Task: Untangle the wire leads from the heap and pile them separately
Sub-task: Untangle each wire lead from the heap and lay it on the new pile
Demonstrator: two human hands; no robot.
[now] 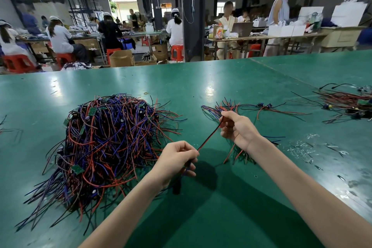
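Note:
A big tangled heap of red, blue and black wire leads (106, 143) with small green boards lies on the green table (181, 82), left of centre. One red-and-black lead (209, 137) is stretched taut between my hands. My left hand (177, 159) pinches its lower end, with a dark piece hanging below the fist. My right hand (237, 129) pinches its upper end, raised above a small pile of separated leads (225, 108). More loose lead ends (239, 155) show under my right wrist.
Another spread of leads (346, 102) lies at the far right edge. Clear plastic scraps (302, 149) are scattered right of my right forearm. A small ring (146, 93) lies behind the heap. Beyond the table's far edge, people sit at workbenches.

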